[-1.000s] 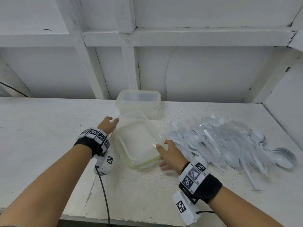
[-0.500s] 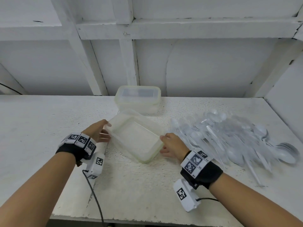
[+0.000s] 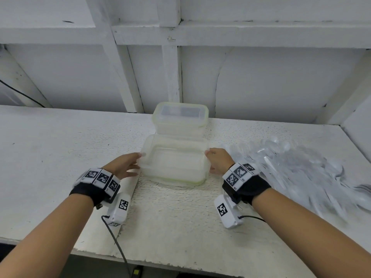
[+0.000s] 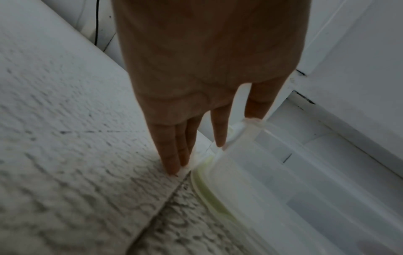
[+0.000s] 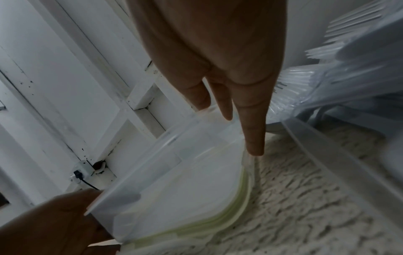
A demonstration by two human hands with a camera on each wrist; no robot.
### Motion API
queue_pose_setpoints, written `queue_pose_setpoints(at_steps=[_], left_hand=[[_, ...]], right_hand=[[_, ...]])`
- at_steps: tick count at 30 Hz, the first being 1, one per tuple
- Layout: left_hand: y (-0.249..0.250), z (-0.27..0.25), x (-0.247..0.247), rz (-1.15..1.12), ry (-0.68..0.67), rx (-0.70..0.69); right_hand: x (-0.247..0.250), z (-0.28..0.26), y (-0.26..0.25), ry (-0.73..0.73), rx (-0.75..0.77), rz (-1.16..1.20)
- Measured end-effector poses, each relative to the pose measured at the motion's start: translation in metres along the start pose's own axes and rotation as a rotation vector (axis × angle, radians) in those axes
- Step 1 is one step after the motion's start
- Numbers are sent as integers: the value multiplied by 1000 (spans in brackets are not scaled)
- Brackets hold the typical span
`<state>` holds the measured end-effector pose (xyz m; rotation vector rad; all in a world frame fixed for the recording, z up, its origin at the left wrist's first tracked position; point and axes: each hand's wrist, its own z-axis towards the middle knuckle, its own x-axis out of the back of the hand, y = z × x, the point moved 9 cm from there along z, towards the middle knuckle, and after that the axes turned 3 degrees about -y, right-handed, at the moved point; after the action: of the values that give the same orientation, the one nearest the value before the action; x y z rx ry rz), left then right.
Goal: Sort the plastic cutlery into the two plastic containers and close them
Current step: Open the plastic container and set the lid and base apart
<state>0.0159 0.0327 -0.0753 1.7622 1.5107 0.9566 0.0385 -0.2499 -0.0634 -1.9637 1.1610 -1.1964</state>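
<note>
A clear plastic container (image 3: 174, 161) (upside down, it seems, green-sealed lid underneath) is held at centre of the white bench (image 3: 60, 149) betw. left hand (image 3: 124, 165) and right hand (image 3: 217, 159), fingers straight against its short ends. Second container (image 3: 180, 119) sits closed just behind; cutlery pile (image 3: 297, 169) lies at right.

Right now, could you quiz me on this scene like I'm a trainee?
1. True or false: the far container has its lid on.
2. Where is the cutlery pile? A) in the near container B) on the table, to the right C) in the left hand
3. What does the right hand touch?

Key: 1 true. 2 B. 3 the near container's right end; straight fingers rest against it.
</note>
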Motion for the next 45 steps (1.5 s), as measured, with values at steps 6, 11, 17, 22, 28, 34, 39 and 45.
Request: queue_pose_setpoints(at_steps=[6, 11, 17, 22, 28, 34, 39, 45], left_hand=[[-4, -4, 8, -36, 53, -16], [-16, -21, 22, 7, -6, 36], [-29, -35, 28, 151, -148, 106], [-8, -29, 41, 349, -100, 108], [57, -3, 47, 421, 57, -19], [123, 31, 40, 545, 76, -74], [178, 83, 43, 571, 155, -102], [178, 147, 25, 604, 171, -33]], right_hand=[[-4, -14, 2, -71, -23, 52], [-13, -28, 10, -182, -48, 61], [-17, -48, 13, -326, -79, -7], [-1, -43, 5, -357, -66, -129], [24, -26, -28, -347, 1, -142], [45, 12, -59, -275, 34, -63], [65, 90, -83, -97, -7, 32], [61, 153, -73, -96, -156, 229]])
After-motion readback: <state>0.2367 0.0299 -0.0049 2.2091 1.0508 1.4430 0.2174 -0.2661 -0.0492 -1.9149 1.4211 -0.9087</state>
